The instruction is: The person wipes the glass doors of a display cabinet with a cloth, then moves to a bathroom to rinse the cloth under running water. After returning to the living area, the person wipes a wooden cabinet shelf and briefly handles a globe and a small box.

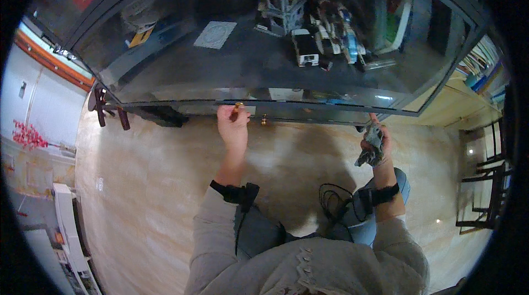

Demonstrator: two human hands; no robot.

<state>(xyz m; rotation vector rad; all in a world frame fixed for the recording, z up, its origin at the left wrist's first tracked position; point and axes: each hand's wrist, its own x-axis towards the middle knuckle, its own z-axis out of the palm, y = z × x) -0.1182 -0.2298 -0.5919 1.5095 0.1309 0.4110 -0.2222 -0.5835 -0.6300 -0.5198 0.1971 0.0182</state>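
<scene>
My left hand [232, 123] grips a small gold-coloured knob [238, 106] at the lower edge of a dark-framed glass cabinet door [264, 103]. A crumpled grey cloth [372, 144] is in my right hand [385, 140], whose raised finger meets or nearly meets the frame's lower edge further right. Another gold-coloured knob [264, 119] shows just below the glass, between my hands. Behind the glass lie a white patterned card [215, 34], a black-and-white model vehicle [305, 47] and several jumbled small items.
Shelves with books [481, 61] stand at the right, above dark chairs [487, 196]. A dark wooden stool [100, 105] is left of the cabinet. Red decorative sprigs [29, 134] and a white cabinet [70, 220] are at the far left. Black cable [330, 200] loops by my knees.
</scene>
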